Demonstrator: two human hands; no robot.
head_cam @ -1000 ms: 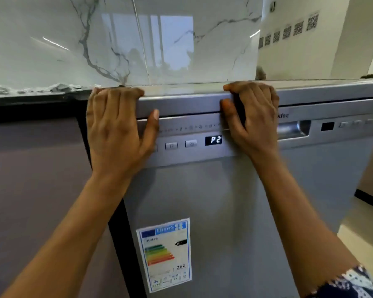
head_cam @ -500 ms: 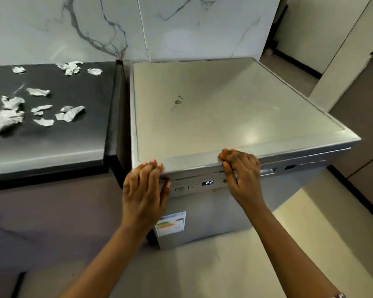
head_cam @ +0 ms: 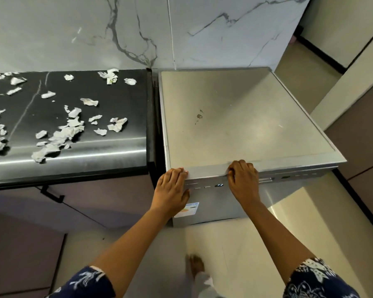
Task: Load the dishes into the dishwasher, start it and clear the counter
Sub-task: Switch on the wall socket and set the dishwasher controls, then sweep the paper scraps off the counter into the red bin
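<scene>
The silver dishwasher (head_cam: 241,125) stands to the right of the counter, its door closed and its small display (head_cam: 219,185) lit with "P2". My left hand (head_cam: 172,188) lies flat against the top left of the door front, fingertips reaching the edge of the lid. My right hand (head_cam: 244,179) sits at the middle of the door's upper edge, its fingers curled into the seam under the lid. No dishes are in view.
The dark counter (head_cam: 121,151) to the left is strewn with several torn white paper scraps (head_cam: 69,130). Marble wall behind. A cabinet handle (head_cam: 52,195) juts out below the counter. My foot (head_cam: 195,268) stands on the beige floor before the dishwasher.
The view has risen from close at the door front to above the dishwasher. Both hands have stayed at the door's top edge, and the counter with its scraps has come into sight.
</scene>
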